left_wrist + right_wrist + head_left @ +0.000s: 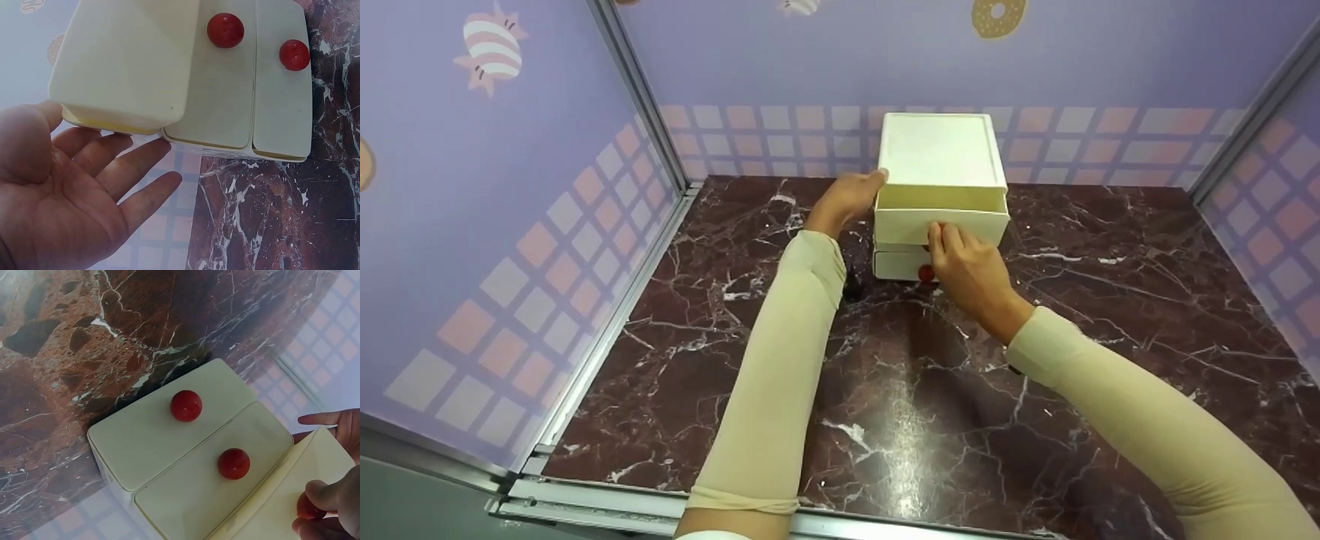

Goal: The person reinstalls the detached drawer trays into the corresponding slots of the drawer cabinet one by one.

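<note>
A small cream chest of drawers [939, 150] stands against the back wall, its top drawer [904, 227] pulled partway out. The visible part of that drawer's inside looks bare. My right hand [976, 271] pinches the round red knob [307, 508] on this drawer's front between thumb and fingers. Along the chest's left side lies my left hand [847, 199], thumb at the top front corner, fingers fairly straight and spread against the side wall. Below, the middle drawer [191, 495] and bottom drawer [149, 430] are closed, each with a red knob.
Dark red marbled tabletop [720, 375] surrounds the chest. Purple printed panels [780, 60] with metal frame posts [641, 97] enclose the back and sides. A metal rail [600, 499] runs along the front edge.
</note>
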### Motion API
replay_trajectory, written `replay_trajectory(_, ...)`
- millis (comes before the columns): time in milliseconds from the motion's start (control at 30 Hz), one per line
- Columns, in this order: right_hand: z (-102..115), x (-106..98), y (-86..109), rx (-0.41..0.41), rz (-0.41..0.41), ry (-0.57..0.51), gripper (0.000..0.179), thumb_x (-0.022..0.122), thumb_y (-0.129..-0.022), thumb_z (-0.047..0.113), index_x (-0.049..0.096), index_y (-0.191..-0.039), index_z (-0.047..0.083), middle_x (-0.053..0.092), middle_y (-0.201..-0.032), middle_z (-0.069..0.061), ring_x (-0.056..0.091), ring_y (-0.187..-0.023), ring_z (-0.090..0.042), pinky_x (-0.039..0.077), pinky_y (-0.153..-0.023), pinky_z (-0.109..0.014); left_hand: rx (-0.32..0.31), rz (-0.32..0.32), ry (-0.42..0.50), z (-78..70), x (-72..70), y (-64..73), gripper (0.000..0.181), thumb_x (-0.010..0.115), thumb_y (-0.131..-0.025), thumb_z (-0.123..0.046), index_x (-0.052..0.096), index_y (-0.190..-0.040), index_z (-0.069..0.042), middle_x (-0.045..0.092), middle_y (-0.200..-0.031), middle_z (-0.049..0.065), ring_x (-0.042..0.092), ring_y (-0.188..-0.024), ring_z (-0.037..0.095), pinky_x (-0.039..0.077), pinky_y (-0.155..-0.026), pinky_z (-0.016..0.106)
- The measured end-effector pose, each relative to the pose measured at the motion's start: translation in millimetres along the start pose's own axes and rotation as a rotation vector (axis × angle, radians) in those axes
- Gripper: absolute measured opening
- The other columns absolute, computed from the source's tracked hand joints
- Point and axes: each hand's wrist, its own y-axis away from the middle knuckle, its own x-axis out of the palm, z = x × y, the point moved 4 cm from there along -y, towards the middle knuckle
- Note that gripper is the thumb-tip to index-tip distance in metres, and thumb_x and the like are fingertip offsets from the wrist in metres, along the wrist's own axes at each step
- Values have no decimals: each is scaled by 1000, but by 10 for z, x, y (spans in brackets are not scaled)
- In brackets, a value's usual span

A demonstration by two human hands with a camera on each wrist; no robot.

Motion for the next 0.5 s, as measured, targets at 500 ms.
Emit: replay_trajectory(500, -277, 384, -39, 124, 132, -126, 43, 52, -99, 3, 53, -141, -5, 60, -116, -21, 62, -92, -37, 56, -70, -46, 1, 16, 176, -6, 62, -39, 49, 44, -107, -45, 61, -139, -13, 65, -130, 13, 69, -111, 27, 55, -92, 37)
